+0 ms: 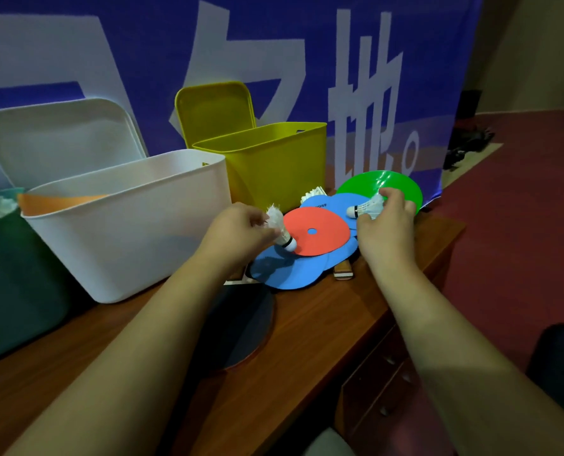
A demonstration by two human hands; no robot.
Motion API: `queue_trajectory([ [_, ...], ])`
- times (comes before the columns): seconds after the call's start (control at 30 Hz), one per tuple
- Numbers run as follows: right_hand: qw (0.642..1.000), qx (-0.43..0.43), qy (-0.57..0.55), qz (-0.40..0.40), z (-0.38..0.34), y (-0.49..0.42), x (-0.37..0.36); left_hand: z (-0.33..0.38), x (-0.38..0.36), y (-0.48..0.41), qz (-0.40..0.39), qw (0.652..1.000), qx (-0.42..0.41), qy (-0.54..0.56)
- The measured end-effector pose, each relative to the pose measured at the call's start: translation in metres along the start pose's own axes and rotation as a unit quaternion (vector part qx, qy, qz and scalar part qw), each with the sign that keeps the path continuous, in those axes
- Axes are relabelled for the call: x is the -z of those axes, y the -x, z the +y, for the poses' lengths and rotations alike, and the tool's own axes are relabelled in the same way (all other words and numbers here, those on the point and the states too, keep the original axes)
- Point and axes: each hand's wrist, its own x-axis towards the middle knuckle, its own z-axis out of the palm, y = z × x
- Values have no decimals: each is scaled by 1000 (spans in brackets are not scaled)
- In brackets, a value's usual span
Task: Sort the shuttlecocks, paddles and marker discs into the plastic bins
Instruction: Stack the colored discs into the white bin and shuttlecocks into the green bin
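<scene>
My left hand (239,232) pinches a white shuttlecock (280,227) by its feathers, cork down, over the edge of a red marker disc (320,225). My right hand (387,222) grips a second shuttlecock (366,207), lying sideways with its cork to the left. The red disc lies on blue discs (294,274), with a green disc (395,185) behind my right hand. A third shuttlecock (315,193) peeks out behind the blue discs. A dark paddle (244,327) lies flat under my left forearm. Another paddle's wooden handle (343,273) sticks out from beneath the blue discs.
On the wooden table (307,324) stand a white bin (136,225) holding an orange disc (60,202), a yellow bin (274,162) behind it, and a teal bin (11,284) with shuttlecocks at the far left. Lids lean against the blue banner. The table's edge drops off at right.
</scene>
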Motion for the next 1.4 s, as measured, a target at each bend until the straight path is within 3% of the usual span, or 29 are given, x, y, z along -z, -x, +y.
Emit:
queue_trajectory([
  [0.3,999,28,7,-39,18,3,-17,2,10,-2,6,1000,-11,18],
  [0.47,996,85,-7,-13,8,10,-16,2,30,-3,24,999,-22,-2],
  [0.57,989,136,-61,-10,-23,24,-17,3,63,-2,53,996,-46,-53],
  [0.73,953,237,-164,-89,-114,63,-36,-7,151,17,108,992,-15,-68],
  [0.83,930,255,-224,-143,-165,88,-57,-26,203,43,155,986,5,-53],
  [1.03,883,271,-296,-244,-247,133,-104,-91,289,107,292,947,58,-123],
  [1.17,863,303,-306,-266,-295,159,-133,-144,324,132,378,907,100,-156],
  [1.4,833,361,-336,-252,-371,194,-190,-212,353,143,459,862,150,-156],
])
